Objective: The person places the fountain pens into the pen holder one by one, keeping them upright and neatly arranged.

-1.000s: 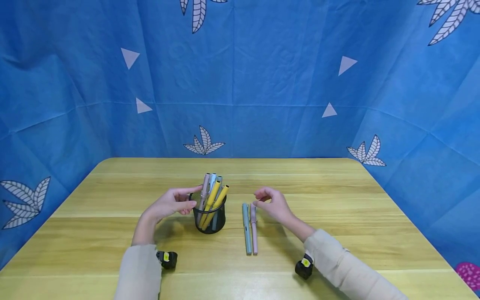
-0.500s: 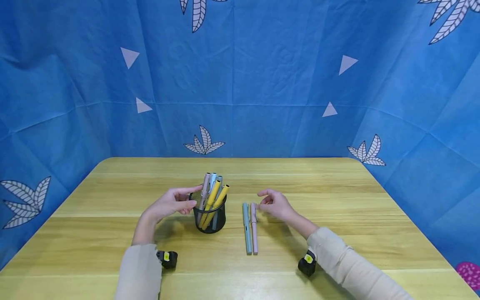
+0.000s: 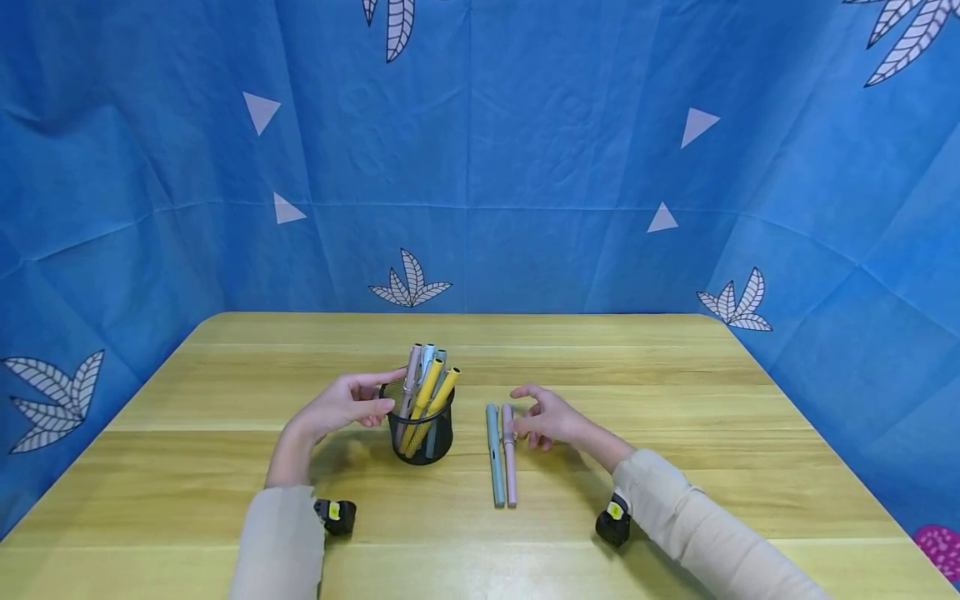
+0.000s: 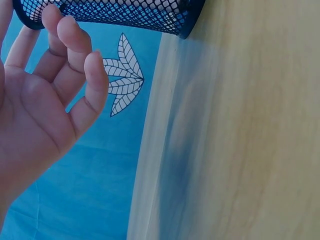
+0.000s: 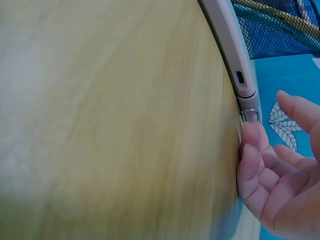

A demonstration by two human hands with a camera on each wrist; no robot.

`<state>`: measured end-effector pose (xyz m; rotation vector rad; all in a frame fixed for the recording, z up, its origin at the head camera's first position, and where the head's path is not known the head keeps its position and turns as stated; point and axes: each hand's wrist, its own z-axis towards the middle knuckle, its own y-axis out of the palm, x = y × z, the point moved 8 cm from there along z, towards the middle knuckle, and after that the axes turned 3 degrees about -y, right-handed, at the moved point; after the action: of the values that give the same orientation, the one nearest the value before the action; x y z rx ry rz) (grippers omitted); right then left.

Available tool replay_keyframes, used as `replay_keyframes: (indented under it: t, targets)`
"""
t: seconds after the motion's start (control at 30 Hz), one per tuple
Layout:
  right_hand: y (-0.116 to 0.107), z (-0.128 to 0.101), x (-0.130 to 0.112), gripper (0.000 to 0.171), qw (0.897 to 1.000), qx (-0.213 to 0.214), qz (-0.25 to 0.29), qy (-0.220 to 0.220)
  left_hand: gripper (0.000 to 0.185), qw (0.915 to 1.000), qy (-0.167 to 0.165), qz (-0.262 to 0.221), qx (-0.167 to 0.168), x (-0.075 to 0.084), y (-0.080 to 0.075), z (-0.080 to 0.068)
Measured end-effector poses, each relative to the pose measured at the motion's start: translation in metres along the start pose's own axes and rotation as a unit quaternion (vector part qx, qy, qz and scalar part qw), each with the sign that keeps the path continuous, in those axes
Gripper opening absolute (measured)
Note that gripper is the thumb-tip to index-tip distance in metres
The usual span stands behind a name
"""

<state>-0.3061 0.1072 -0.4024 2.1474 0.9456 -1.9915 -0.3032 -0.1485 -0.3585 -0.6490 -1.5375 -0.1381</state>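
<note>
A black mesh pen holder (image 3: pixel 424 446) stands left of centre on the table, with several pens in it, among them two yellow pens (image 3: pixel 429 387) leaning right. My left hand (image 3: pixel 341 407) holds its rim between thumb and index finger; in the left wrist view the other fingers curl loosely beside the mesh. To the right, a teal pen (image 3: pixel 495 458) and a lavender pen (image 3: pixel 509 467) lie side by side. My right hand (image 3: pixel 551 418) is at the far end of the lavender pen, index finger stretched out above. In the right wrist view, fingertips (image 5: pixel 251 134) meet its metal clip.
The wooden table (image 3: pixel 675 400) extends around the pens, its far edge against a blue cloth backdrop (image 3: pixel 525 167) with leaf prints. Each wrist wears a small black camera (image 3: pixel 613 523) beside a pale sleeve (image 3: pixel 675 508).
My right hand drew slightly back to the right, then came down toward the lavender pen's clip with the index finger straightening. The left hand, holder and pens stay put.
</note>
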Motion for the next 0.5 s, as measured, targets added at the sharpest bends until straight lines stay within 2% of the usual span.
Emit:
replay_keyframes:
  t: [0.13,0.37,0.5]
  targets:
    - [0.0012,0.0017,0.0027,0.062,1.000,-0.010,-0.004,0.004,0.050,1.0000,-0.003,-0.003,-0.001,0.0004,0.0006,-0.0002]
    - [0.0034,0.0044,0.0014,0.068,0.998,-0.021,-0.060,0.000,0.051,1.0000,0.004,-0.003,-0.005,0.0000,0.0006,0.0011]
    - [0.0044,0.0054,0.0015,0.070,0.997,-0.022,-0.073,0.007,0.050,1.0000,0.003,0.000,-0.003,-0.0005,0.0006,0.0013]
